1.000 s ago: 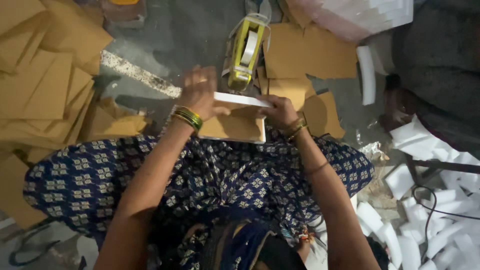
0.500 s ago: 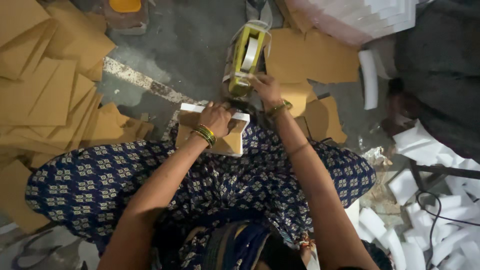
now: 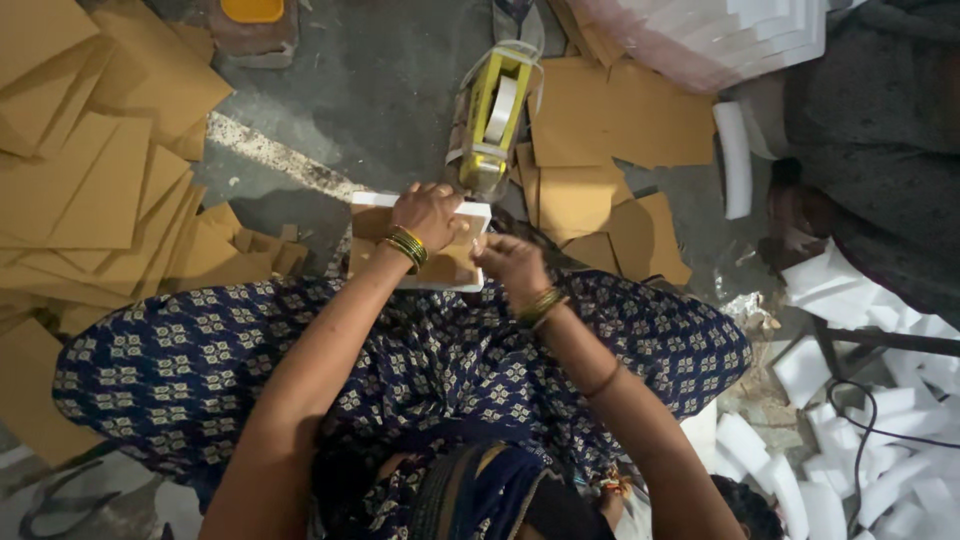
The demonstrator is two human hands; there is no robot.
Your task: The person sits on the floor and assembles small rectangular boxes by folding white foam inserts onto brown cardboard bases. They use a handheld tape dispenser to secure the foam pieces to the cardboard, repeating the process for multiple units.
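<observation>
Cardboard sheets [image 3: 90, 190] covered the floor's left edge. White-framed cardboard panel [image 3: 420, 245] lay mid-floor before my lap, touching the yellow tape dispenser [image 3: 492, 120]. Left hand [image 3: 428, 215] gripped its top; right hand [image 3: 510, 262] fingers closed at its edge. I'd judged: press flat, keep tape taut.

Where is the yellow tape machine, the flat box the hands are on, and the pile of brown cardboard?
yellow tape dispenser [image 3: 492, 120], head view, on its yellow frame.
white-edged box [image 3: 372, 201], head view, on its top left rim.
brown cardboard sheets [image 3: 90, 190], head view, on a sheet in the left pile.
</observation>
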